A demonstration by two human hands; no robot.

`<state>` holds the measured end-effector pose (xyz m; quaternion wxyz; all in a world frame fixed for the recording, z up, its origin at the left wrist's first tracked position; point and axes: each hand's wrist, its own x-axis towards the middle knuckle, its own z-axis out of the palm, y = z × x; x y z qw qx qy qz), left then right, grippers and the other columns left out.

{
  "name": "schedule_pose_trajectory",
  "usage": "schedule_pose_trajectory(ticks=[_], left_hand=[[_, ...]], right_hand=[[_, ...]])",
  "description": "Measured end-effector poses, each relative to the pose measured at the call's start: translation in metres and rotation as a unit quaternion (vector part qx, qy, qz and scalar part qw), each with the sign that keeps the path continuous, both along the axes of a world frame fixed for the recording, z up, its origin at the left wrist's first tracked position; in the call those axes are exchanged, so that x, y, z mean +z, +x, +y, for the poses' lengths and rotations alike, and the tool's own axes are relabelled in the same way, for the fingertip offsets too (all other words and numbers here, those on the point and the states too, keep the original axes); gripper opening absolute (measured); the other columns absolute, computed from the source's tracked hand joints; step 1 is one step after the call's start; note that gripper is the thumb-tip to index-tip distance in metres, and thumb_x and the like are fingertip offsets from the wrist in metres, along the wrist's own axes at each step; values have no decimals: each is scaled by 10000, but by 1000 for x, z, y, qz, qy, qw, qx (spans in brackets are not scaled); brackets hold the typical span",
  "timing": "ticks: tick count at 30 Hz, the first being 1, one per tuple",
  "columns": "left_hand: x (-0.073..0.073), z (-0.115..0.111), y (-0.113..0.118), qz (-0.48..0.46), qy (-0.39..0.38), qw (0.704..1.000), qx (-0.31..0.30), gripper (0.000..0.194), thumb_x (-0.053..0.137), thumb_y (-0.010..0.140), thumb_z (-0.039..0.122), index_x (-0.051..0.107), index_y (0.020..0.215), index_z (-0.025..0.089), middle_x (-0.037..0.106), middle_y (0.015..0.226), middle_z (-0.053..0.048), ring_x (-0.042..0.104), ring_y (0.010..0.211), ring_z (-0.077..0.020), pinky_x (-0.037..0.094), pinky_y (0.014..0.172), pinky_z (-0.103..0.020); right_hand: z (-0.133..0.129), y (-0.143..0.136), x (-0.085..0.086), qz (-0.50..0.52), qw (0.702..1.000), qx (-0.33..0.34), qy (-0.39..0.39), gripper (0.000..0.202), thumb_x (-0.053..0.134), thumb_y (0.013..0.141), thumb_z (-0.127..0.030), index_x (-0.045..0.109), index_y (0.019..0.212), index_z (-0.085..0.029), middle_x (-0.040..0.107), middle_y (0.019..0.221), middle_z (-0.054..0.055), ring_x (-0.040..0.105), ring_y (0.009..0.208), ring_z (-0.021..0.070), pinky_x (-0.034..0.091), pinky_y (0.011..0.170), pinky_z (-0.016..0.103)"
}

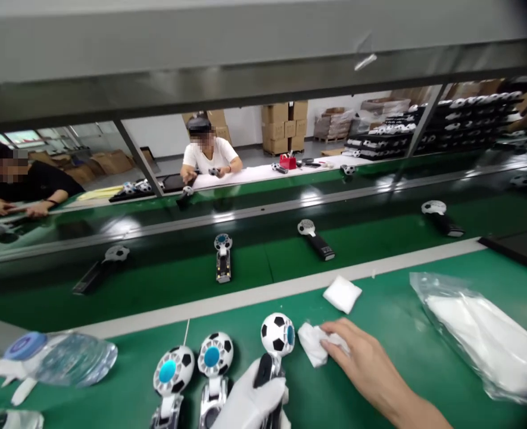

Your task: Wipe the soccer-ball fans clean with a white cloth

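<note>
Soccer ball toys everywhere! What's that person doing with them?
The gloved left hand holds a soccer-ball fan by its black handle over the green table. The bare right hand presses on a white wipe beside it. Two more fans lie to the left. Others sit on the conveyor belt, where two people are at work on the far side.

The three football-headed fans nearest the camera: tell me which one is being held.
The rightmost fan. The gloved left hand grips its black handle, and its head shows plain football panels, while the other two fans face up with blue centres.
</note>
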<state>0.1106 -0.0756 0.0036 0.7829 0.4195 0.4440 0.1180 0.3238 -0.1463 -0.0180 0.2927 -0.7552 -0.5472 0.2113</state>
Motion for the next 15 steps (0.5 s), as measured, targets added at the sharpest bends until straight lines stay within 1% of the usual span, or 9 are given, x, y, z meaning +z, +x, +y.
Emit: schedule_pose_trajectory(ticks=[2, 4, 6, 9, 11, 13, 15], left_hand=[[-1, -11, 2, 78, 17, 997, -3, 404, 559, 728, 339, 410, 1066, 175, 495, 546, 50, 433, 375, -75, 311, 405, -188], [1, -16, 4, 165, 41, 985, 0, 516, 529, 759, 281, 310, 1220, 206, 464, 496, 77, 397, 365, -77, 324, 411, -185], [2, -18, 5, 197, 53, 979, 10, 580, 525, 767, 272, 263, 1284, 233, 469, 515, 71, 400, 396, -81, 338, 418, -179], [-2, -17, 3, 201, 66, 977, 2, 613, 539, 762, 302, 277, 1309, 218, 472, 525, 54, 431, 439, -99, 364, 427, -181], [-5, -16, -1, 181, 65, 981, -8, 629, 550, 757, 331, 290, 1318, 211, 494, 540, 43, 450, 441, -106, 385, 438, -189], [-5, -15, -7, 152, 56, 987, -13, 622, 563, 749, 342, 326, 1310, 216, 518, 561, 35, 467, 444, -111, 391, 446, -190], [-5, -14, -11, 119, 53, 991, -9, 607, 581, 740, 331, 362, 1297, 225, 538, 582, 32, 465, 436, -108, 383, 446, -185]], right_hand=[[-3, -1, -2, -40, 999, -12, -6, 222, 439, 874, -372, 581, 1005, -263, 604, 1007, 37, 609, 796, 206, 454, 700, 331], [-3, -4, -3, -73, 997, -14, -8, 211, 462, 864, -375, 578, 1002, -265, 600, 1013, 32, 615, 781, 208, 452, 678, 332], [-2, -7, -6, -103, 995, -8, 3, 206, 473, 857, -375, 576, 1001, -268, 598, 1006, 28, 620, 750, 202, 446, 640, 319], [2, -14, -10, -160, 987, 3, 18, 197, 487, 848, -361, 568, 1003, -271, 596, 983, 23, 615, 676, 183, 410, 554, 290], [5, -18, -14, -206, 978, 15, 13, 178, 489, 847, -325, 564, 997, -265, 593, 979, 24, 602, 620, 168, 376, 510, 277], [7, -19, -17, -241, 970, 29, 0, 156, 471, 855, -272, 570, 975, -257, 588, 982, 27, 593, 598, 161, 357, 492, 273], [8, -18, -20, -247, 968, 40, -12, 172, 438, 864, -220, 578, 960, -254, 587, 986, 26, 597, 622, 169, 366, 506, 279]])
